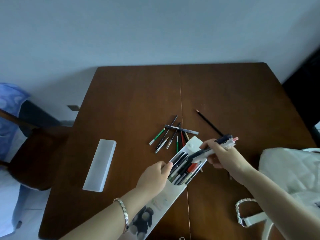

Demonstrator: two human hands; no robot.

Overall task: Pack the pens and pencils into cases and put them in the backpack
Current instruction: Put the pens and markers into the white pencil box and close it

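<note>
Open case (183, 168), half full of pens, lies at the table's (129, 101) near edge. Right hand (219, 155), closed around a pen bundle (215, 147), hovers over it; left hand (155, 174) grips its left rim. Loose pencils (170, 136) lie just beyond; a frosted case (100, 165) to the left; the backpack (290, 170) to the right.

A white open case (180, 168) lies diagonally, full of pens. Loose pencils (170, 137) lie beyond it; a white backpack (290, 168) sits right.
</note>
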